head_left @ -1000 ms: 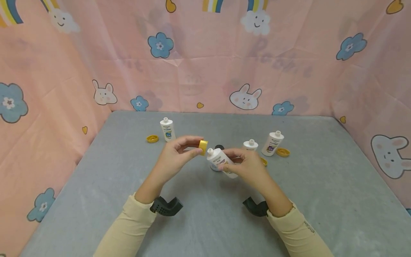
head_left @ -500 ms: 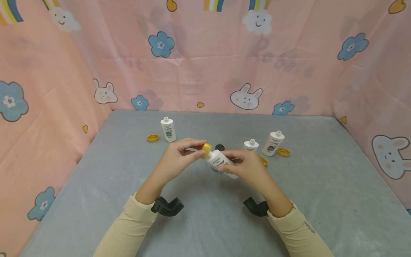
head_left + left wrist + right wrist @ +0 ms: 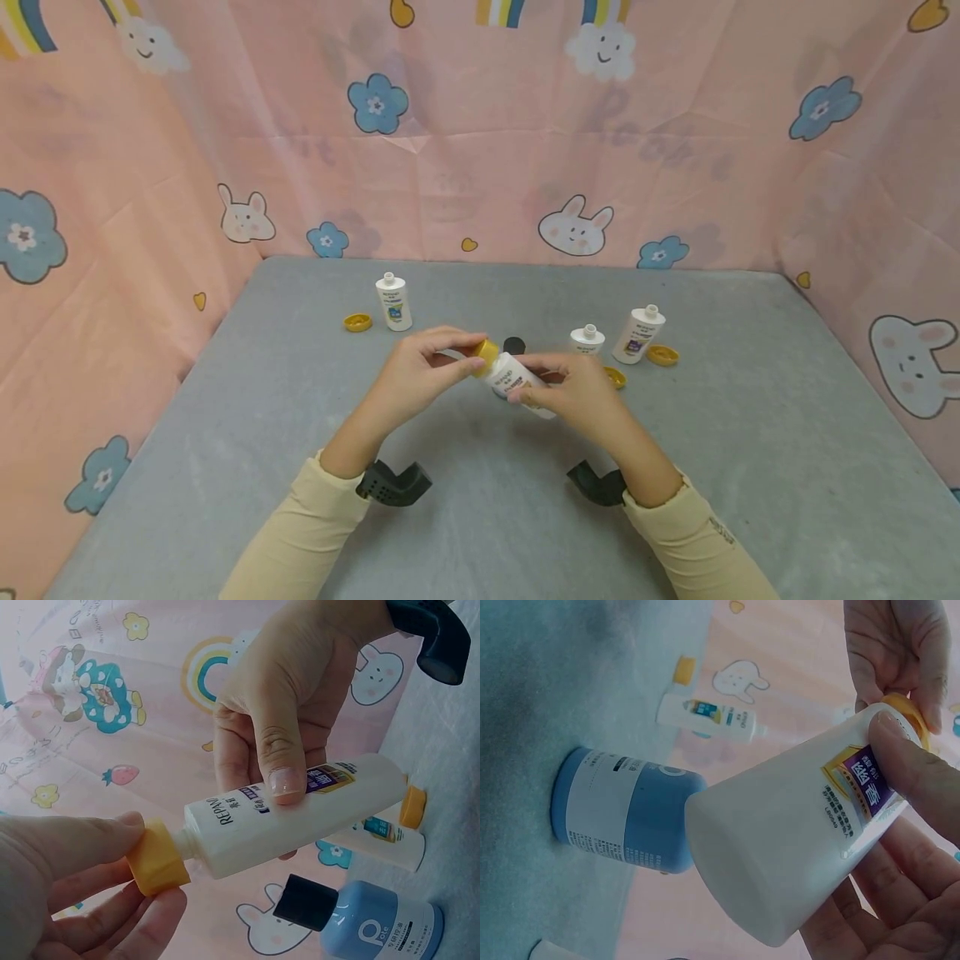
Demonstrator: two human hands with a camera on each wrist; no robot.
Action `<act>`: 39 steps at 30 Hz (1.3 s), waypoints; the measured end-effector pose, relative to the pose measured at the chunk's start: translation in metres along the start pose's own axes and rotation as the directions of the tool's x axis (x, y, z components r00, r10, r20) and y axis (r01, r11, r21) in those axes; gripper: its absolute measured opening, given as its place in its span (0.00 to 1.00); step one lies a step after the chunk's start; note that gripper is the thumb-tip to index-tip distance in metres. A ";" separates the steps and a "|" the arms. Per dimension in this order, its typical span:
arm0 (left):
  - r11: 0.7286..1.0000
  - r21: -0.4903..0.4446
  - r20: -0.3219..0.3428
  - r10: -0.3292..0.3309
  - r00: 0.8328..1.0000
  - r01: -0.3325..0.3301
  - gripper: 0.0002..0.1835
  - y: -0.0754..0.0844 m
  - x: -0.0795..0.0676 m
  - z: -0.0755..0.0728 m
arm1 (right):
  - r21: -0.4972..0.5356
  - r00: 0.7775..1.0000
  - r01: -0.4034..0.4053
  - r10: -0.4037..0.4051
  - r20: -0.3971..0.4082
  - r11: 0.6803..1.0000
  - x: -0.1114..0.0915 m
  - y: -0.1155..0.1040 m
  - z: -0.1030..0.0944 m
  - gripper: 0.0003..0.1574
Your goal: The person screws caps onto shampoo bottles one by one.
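Observation:
My right hand (image 3: 577,390) grips a white bottle (image 3: 516,377) by its sides, tilted with its neck toward the left. Between thumb and fingers, my left hand (image 3: 420,371) pinches a yellow cap (image 3: 487,354) at the bottle's neck. In the left wrist view a short stretch of the white neck (image 3: 184,844) shows between the cap (image 3: 159,857) and the bottle's shoulder. Behind the held bottle stands a blue bottle (image 3: 379,919) with a black cap (image 3: 306,901), mostly hidden in the head view.
On the grey table (image 3: 465,517) one uncapped white bottle (image 3: 393,303) stands at the left beside a yellow cap (image 3: 357,322). Two more uncapped white bottles stand at the right, a nearer one (image 3: 587,337) and a farther one (image 3: 638,335), each with a yellow cap close by.
My left hand has brought the yellow cap rightward onto the neck of the white bottle, from a small gap apart. The right hand has stayed nearly still with the bottle.

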State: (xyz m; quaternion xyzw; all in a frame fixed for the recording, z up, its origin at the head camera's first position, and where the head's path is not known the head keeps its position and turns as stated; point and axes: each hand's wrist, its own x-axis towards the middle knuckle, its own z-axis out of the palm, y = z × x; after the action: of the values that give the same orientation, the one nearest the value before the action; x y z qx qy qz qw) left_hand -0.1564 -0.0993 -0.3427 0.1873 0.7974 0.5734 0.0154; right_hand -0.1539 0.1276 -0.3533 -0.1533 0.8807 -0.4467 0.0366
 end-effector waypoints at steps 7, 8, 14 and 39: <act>0.999 0.034 0.016 -0.005 1.000 0.005 0.17 -0.001 0.001 0.001 | -0.012 0.999 -0.030 0.030 0.011 0.999 -0.001 -0.002 0.001 0.25; 0.999 0.040 0.017 -0.006 1.000 0.005 0.17 -0.001 0.000 0.001 | -0.015 1.000 -0.028 0.029 0.011 0.999 -0.001 -0.002 0.001 0.25; 0.999 0.033 0.030 0.016 0.999 -0.017 0.17 -0.001 -0.001 0.001 | -0.017 1.000 -0.023 0.023 0.020 1.000 -0.001 -0.002 0.000 0.25; 0.994 -0.097 -0.075 -0.061 0.995 0.054 0.34 0.003 0.002 0.000 | 0.154 0.994 -0.103 0.097 0.045 0.983 -0.001 0.000 -0.007 0.28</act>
State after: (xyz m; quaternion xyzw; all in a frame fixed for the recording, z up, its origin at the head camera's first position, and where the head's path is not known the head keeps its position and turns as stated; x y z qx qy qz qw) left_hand -0.1571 -0.0981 -0.3398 0.1407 0.7743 0.6169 0.0098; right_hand -0.1539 0.1332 -0.3488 -0.1138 0.8487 -0.5090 0.0876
